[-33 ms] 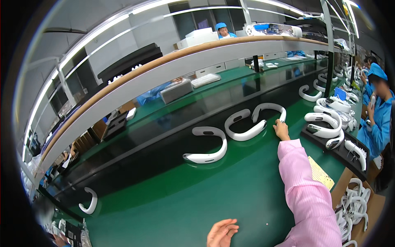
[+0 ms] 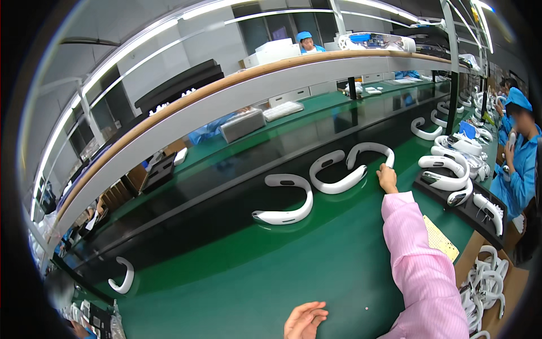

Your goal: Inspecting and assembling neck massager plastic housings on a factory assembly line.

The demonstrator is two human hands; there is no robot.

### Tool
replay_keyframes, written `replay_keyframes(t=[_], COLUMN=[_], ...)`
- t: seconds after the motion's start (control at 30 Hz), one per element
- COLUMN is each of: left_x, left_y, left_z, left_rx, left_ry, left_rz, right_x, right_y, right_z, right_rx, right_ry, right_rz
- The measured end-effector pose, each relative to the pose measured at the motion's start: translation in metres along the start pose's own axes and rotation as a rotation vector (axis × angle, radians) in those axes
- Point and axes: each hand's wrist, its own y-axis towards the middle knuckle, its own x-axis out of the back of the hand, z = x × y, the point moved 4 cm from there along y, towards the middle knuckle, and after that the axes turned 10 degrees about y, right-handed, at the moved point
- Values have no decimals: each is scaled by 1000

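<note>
Right, R hand (image 2: 388,179) on a white band (image 2: 374,147), L hand (image 2: 305,321) w/ nothing

R hand's stretched well fwd, fingers bent in & nearly closed, pinching the near R end of the C-shaped white band; exact fingertip contact's too small to see. L hand's down at the bottom edge, about half open, fingers loosely curled & pointing R, nothing seen in it, well apart from the band.

The held band lies fwd of both hands, its curve running up & L from the R hand, at the far side of the green surface (image 2: 254,282). Just L of it, nr enough that ends almost meet, is a 2nd band (image 2: 333,183); further L & a bit nearer, a 3rd band (image 2: 302,210). R of the R hand: a black tray (image 2: 490,239) w/ more white bands. Beside the pink sleeve (image 2: 415,254), a yellow card (image 2: 439,237); nearer, lower R, a cardboard box (image 2: 520,277) w/ a heap of white parts (image 2: 484,282).
</note>
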Motion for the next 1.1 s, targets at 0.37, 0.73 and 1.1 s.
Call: replay_keyframes(t=[0.37,0.73,1.1], left_x=[-12,-21,35], left_y=[-7,-29,-24], left_z=[-15,-52,-41], left_rx=[-87,-323,-438], left_ry=[66,-99,617], left_rz=[-136,-4,-496], right_x=[140,193,253], right_y=[-88,-348,-374], right_z=[97,180,236], right_rx=[-53,288,1286], right_ry=[1085,1041,856], right_rz=[152,595,-46])
